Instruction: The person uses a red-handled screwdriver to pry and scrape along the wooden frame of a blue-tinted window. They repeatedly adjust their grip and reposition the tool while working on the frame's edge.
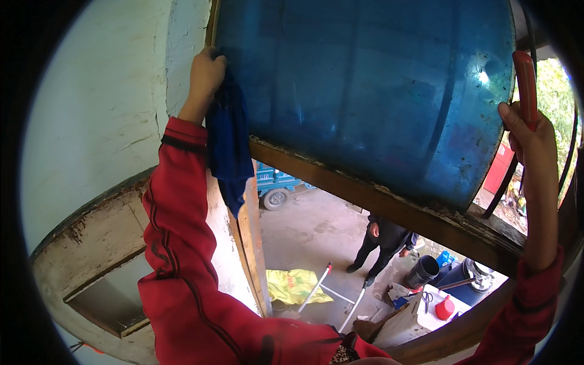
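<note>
A large blue-tinted glass pane stands in front of me above a worn wooden crossbar. My left hand, raised high, is closed on a dark blue cloth at the pane's left edge, and the cloth hangs down past the crossbar. On the other side, my right hand grips a red-handled tool whose working end I cannot make out. The thumb of that hand lies against the pane's right edge.
A person stands on the ground below, beyond the opening. Nearer are a white ladder frame, a yellow sack, a black bucket and scissors beside a red container. Dark bars cross the right side.
</note>
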Available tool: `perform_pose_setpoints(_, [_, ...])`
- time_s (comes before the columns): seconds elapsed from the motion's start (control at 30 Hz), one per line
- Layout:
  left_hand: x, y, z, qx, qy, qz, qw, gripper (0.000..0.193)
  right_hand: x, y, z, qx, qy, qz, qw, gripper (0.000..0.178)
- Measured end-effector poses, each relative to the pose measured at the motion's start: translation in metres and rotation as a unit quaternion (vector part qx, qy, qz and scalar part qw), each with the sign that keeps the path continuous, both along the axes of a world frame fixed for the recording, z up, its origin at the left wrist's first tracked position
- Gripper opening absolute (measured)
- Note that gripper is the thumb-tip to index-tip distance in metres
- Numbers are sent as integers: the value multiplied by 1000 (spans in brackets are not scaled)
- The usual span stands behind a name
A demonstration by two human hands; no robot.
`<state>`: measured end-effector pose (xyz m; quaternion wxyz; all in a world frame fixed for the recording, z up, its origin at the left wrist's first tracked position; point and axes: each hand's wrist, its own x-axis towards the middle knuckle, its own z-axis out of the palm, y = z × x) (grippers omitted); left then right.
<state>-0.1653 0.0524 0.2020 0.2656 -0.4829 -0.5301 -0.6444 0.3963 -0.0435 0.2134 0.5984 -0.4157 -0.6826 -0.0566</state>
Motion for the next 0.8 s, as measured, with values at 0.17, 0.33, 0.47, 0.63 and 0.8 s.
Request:
perform_pose_setpoints(0.17, [-17, 6, 17, 5, -18, -33, 999, 43, 5, 3, 2, 2, -21, 17, 1000, 32])
perform_pose_setpoints(0.33, [-9, 4, 20, -1, -69, -56, 996, 42, 10, 8, 0, 0, -21, 55, 998, 22])
perform_pose_setpoints(0.47, [-25, -12, 23, -10, -70, -29, 997, 41, 7, 24, -7, 8, -7, 110, 994, 23])
perform_pose_setpoints(0.63, [6, 52, 27, 62, -85, -153, 983, 38, 27, -16, 4, 39, -11, 88, 995, 24])
perform_pose_setpoints(0.8, [-49, -4, 26, 29, -153, -173, 973, 34, -6, 2, -5, 26, -7, 150, 988, 29])
